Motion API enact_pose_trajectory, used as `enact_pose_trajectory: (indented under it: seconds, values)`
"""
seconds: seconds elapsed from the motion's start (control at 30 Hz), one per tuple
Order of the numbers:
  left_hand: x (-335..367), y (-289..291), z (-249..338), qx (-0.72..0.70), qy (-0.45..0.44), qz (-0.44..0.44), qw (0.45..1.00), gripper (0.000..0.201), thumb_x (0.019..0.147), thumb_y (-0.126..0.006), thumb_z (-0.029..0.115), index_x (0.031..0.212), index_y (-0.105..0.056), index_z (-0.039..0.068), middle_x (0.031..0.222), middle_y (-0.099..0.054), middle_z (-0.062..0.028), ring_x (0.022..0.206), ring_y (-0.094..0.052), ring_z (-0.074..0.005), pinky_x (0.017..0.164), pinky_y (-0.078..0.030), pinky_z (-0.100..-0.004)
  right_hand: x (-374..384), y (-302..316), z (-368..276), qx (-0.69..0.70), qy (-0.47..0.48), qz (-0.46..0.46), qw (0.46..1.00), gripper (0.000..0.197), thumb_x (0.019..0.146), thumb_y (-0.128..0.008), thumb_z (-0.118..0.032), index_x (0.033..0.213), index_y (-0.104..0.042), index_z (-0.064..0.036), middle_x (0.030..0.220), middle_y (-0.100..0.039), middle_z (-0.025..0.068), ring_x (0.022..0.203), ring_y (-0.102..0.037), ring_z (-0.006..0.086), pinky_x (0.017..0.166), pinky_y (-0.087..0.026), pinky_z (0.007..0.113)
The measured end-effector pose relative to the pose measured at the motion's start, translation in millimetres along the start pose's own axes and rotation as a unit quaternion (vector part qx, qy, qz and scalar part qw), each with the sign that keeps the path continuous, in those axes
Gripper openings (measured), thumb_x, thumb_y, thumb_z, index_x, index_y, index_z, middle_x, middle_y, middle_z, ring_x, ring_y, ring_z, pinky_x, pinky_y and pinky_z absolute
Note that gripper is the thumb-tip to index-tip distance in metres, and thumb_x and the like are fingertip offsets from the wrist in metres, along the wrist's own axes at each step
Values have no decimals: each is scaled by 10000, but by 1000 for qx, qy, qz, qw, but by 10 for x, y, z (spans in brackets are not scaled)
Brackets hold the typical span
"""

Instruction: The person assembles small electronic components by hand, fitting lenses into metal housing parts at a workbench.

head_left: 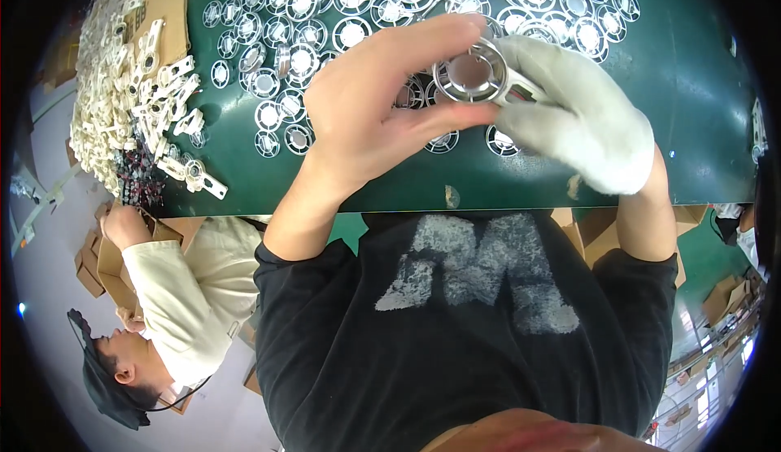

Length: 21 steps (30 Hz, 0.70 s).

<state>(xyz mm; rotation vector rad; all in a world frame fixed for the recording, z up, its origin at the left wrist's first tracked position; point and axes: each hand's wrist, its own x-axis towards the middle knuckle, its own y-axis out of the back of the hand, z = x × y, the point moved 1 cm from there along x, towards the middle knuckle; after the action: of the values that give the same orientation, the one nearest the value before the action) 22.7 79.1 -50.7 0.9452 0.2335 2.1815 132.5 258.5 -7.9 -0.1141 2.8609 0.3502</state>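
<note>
A round silver spoked ring with a brownish disc at its centre (472, 76) is held up over the table between my two hands. My bare left hand (358, 86) curls round its left side, fingers above and thumb below, closed on its rim. From the right, my right hand (582, 106), in a pale grey glove, pinches a short light-coloured arm (512, 87) that joins the ring. The gloved fingertips partly cover that arm. Beneath and beyond my hands lie many similar silver rings (352, 33).
White plastic parts with arms (114, 110) are heaped at the left on the green table (691, 110), by a cardboard sheet (169, 13). Small dark and red pieces (140, 177) lie at the heap's near end. A co-worker in a cream shirt (183, 289) is at the left, beside cardboard boxes (118, 277).
</note>
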Motion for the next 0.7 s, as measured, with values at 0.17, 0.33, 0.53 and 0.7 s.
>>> enact_pose_trajectory:
  seconds: [0.17,0.33,0.53,0.7]
  values:
    - [58,-11,90,28,-115,-37,992,529,654,-881,181,1108,-698,-17,1070,-743,-154,933,-729,-291,761,-598,-327,40,-30,-38,19,-143,-101,984,319,922,-602,-296,1062,-647,-13,782,-625,60,717,-608,149,661,-490,304]
    - [72,-22,124,-162,100,-47,981,642,691,-905,229,1237,-665,-7,1134,-736,-127,991,-726,-266,859,-572,-319,37,-175,102,-119,6,14,993,244,907,-654,-315,1083,-679,-148,843,-684,98,750,-665,331,682,-527,389]
    - [91,-47,128,-232,153,-48,959,322,784,-795,46,1091,-727,-21,1168,-731,-148,1022,-732,-248,889,-579,-329,28,-272,215,-277,153,146,937,209,872,-701,-289,1036,-691,-160,760,-687,91,675,-682,330,592,-538,413]
    - [291,95,110,-147,52,-97,983,307,741,-818,40,1044,-763,42,1093,-710,-101,971,-701,-203,809,-572,-304,69,-272,153,-304,200,190,912,244,849,-716,-317,976,-698,-109,684,-677,82,627,-692,288,555,-540,393]
